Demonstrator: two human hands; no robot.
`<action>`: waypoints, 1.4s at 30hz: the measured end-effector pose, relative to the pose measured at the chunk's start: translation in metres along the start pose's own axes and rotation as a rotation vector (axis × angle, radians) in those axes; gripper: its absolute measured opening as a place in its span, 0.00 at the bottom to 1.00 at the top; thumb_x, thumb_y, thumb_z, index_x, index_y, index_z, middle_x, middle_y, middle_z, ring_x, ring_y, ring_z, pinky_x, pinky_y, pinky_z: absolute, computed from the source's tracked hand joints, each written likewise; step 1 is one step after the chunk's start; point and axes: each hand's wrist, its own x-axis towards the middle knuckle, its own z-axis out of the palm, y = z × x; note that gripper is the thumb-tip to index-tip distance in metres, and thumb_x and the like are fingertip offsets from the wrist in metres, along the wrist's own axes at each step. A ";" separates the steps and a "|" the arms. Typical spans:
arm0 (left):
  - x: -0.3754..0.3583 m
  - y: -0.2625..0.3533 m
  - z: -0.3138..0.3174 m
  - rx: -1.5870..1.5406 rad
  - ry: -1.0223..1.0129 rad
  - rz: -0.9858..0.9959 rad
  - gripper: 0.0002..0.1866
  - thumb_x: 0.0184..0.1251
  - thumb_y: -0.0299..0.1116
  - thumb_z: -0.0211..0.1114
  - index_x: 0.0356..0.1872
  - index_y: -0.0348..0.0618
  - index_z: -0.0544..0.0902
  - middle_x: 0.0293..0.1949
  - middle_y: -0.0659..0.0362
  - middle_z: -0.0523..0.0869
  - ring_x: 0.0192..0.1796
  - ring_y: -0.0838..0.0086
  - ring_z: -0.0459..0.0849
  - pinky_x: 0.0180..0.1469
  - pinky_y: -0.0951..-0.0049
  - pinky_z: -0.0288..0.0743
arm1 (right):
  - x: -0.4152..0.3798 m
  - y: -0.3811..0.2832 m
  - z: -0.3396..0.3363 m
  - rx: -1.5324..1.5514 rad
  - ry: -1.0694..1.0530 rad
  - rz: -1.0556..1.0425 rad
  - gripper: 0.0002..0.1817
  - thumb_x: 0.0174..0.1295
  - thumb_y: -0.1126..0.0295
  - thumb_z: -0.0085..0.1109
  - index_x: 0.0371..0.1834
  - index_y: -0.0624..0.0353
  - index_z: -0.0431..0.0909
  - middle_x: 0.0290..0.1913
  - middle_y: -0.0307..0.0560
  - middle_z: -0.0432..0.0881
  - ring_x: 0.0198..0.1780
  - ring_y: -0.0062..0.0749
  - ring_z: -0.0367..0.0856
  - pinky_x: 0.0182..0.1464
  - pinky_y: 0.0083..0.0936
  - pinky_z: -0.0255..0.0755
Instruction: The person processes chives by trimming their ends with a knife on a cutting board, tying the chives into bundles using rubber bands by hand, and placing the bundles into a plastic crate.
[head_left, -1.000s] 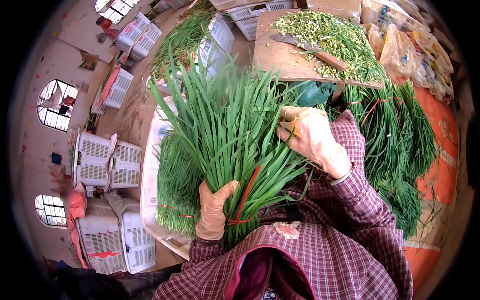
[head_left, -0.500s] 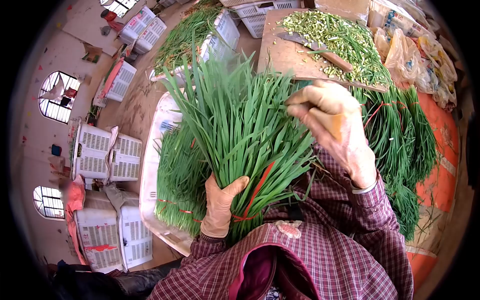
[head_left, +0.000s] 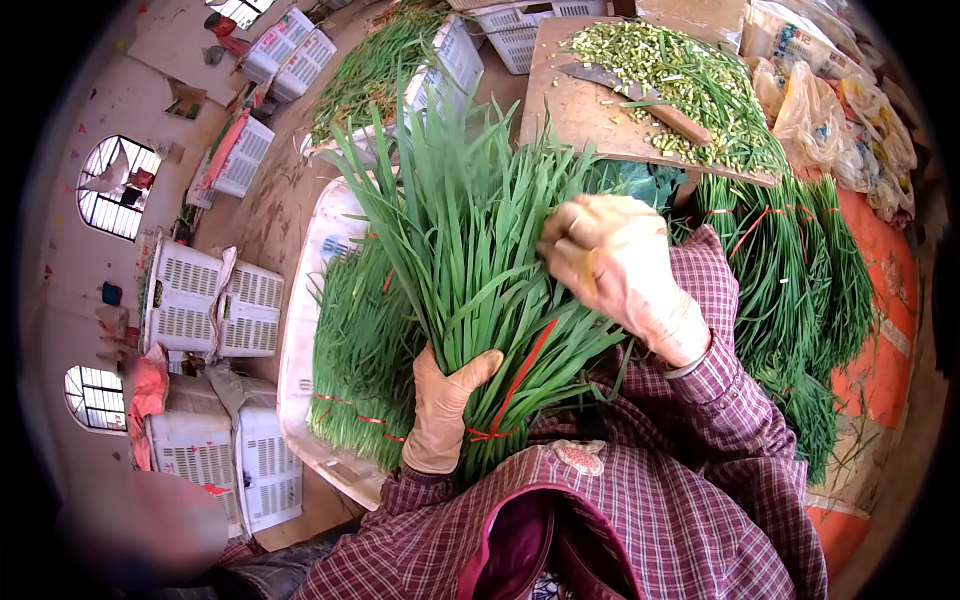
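Note:
A large bunch of green garlic chives (head_left: 480, 250) stands in front of my chest, leaf tips pointing away from me. A red tie (head_left: 520, 375) runs around its lower part and up along the leaves. My left hand (head_left: 445, 405), in a tan glove, grips the bunch from its left side, thumb across the leaves. My right hand (head_left: 615, 265) is at the right edge of the leaves with its fingers curled in; motion blurs it slightly, and what the fingers hold, if anything, is hidden.
Left of the bunch, a white crate (head_left: 300, 370) holds red-tied chives (head_left: 365, 360). Ahead, a cutting board (head_left: 555, 110) bears a knife (head_left: 640, 100) and chopped pieces (head_left: 690, 90). More tied bunches (head_left: 795, 270) lie right, near plastic bags (head_left: 810, 110). White crates (head_left: 215, 300) stand far left.
My right hand has moved left and down from above the right side of the bunch to its leaf edge. My left hand keeps its grip. A blurred shape has appeared at lower left.

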 end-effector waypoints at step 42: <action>0.003 -0.007 -0.011 -0.159 -0.012 -0.072 0.23 0.60 0.29 0.79 0.55 0.35 0.82 0.47 0.59 0.89 0.45 0.77 0.86 0.52 0.75 0.82 | -0.023 -0.018 0.002 0.059 -0.256 0.013 0.08 0.48 0.68 0.67 0.32 0.49 0.80 0.33 0.40 0.76 0.40 0.42 0.79 0.41 0.37 0.73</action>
